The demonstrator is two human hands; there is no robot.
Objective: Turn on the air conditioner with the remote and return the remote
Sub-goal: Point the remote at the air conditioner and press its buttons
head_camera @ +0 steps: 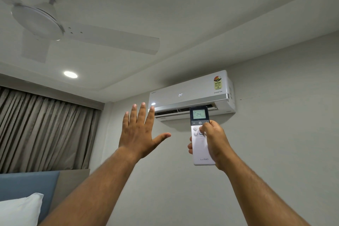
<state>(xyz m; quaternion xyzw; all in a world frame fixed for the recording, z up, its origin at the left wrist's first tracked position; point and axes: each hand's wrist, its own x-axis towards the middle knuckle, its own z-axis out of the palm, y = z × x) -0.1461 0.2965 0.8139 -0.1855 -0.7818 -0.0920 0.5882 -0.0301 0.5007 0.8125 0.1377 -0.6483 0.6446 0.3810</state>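
A white air conditioner [190, 91] is mounted high on the wall, its front panel lit with 24 and its lower flap slightly ajar. My right hand [214, 143] holds a white remote [200, 149] upright, pointed at the unit. The remote's dark top has a screen reading 24, and my thumb rests just below the power button. My left hand [139, 130] is raised beside it, palm toward the air conditioner, fingers spread and holding nothing.
A white ceiling fan [45, 22] hangs at the upper left, near a lit round ceiling lamp [70, 74]. Grey-brown curtains [42, 130] cover the left wall. A blue headboard [27, 183] and a white pillow [20, 209] sit at the lower left.
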